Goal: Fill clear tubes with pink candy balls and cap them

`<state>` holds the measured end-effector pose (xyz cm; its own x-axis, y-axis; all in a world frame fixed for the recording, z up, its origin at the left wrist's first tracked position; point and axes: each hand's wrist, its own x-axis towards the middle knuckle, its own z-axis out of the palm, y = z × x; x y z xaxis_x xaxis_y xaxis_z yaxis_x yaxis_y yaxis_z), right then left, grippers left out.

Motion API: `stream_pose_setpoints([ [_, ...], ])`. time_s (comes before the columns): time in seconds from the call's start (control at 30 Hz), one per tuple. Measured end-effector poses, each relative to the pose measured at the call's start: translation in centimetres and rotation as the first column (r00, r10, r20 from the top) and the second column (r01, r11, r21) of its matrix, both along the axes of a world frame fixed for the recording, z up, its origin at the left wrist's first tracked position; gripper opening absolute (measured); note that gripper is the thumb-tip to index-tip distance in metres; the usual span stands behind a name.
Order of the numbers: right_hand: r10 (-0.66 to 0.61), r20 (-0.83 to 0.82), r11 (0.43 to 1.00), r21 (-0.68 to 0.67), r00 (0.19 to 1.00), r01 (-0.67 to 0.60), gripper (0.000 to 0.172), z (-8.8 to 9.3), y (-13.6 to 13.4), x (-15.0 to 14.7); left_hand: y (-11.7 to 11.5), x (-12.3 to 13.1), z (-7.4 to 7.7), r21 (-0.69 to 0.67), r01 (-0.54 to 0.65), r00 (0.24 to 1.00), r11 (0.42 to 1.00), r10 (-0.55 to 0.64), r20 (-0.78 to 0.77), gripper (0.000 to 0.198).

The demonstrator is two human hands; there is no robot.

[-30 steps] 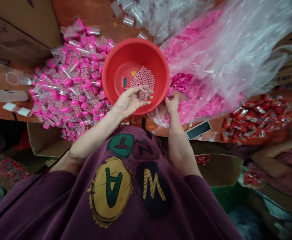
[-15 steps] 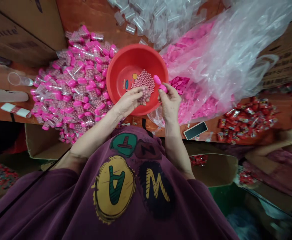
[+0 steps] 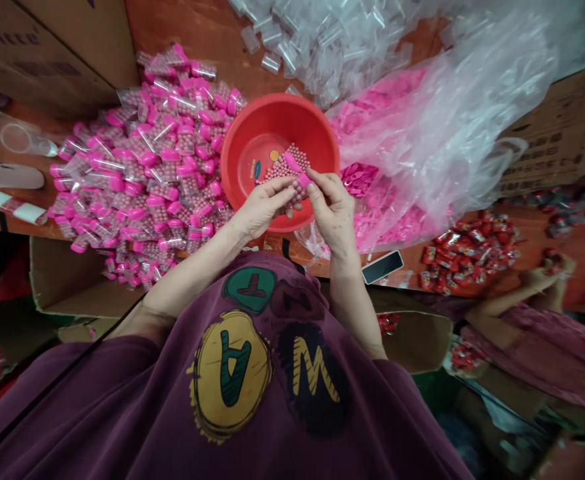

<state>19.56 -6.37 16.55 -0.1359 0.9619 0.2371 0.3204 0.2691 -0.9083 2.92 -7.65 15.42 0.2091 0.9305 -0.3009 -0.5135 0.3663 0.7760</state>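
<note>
Two hands met over the near rim of the red basin [image 3: 232, 143], which sat by the front edge of the tabletop [image 3: 197, 33]. The left hand [image 3: 262, 210] was closed round a small clear tube [image 3: 296, 195] packed with pink balls. The right hand [image 3: 329, 212] pinched a pink cap [image 3: 295, 167] between thumb and forefinger, touching the tube's mouth.

The tube looked light, with thin, hard plastic walls, smooth and probably slippery. A grip round its barrel near the open end seemed steadiest, since tipping it could spill the round contents. The cap appeared glossy, small and stiff, and best held by its sides.

Loose balls [image 3: 276, 173], matte and round, lay in the basin's bottom. Toward the tabletop's left edge spread a heap of capped tubes [image 3: 147, 173]. At the back edge lay empty tubes [image 3: 312, 40], and toward the right a soft, crinkled film bag [image 3: 437, 120] holding more pink caps.
</note>
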Motion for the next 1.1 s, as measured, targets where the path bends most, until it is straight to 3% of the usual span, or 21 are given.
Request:
stream_pose_setpoints([
  [0.2, -0.018, -0.016, 0.999, -0.052, 1.000, 0.017, 0.034, -0.1, 0.2, -0.5, 0.4, -0.7, 0.4, -0.050, 0.056, 0.997, 0.997, -0.053, 0.057, 0.028],
  [0.43, -0.036, 0.027, 0.997, 0.064, 0.999, 0.034, 0.036, -1.4, -0.3, -1.2, 0.2, 0.1, -0.3, -0.025, -0.027, 0.993, 0.999, 0.030, 0.113, 0.010],
  [0.7, -0.120, 0.027, 0.979, 0.172, 0.992, 0.113, 0.028, -1.7, -1.3, -1.6, -0.1, 0.7, -1.2, 0.005, -0.099, 0.989, 0.995, 0.098, 0.111, 0.016],
  [0.87, -0.168, 0.005, 0.973, 0.164, 0.986, 0.165, 0.030, -2.0, -1.6, -1.7, 0.0, 1.2, -1.7, 0.039, -0.098, 0.992, 0.994, 0.094, 0.081, 0.018],
  [0.97, -0.222, 0.047, 0.957, 0.199, 0.974, 0.208, 0.033, -2.4, -1.7, -1.9, -0.2, 1.4, -1.8, 0.054, -0.121, 0.992, 0.991, 0.119, 0.046, 0.024],
  [1.1, -0.203, 0.190, 0.945, 0.294, 0.960, 0.141, 0.039, -2.0, -2.1, -2.0, -0.6, 1.6, -0.9, -0.040, -0.151, 0.985, 0.988, 0.154, 0.078, 0.020],
])
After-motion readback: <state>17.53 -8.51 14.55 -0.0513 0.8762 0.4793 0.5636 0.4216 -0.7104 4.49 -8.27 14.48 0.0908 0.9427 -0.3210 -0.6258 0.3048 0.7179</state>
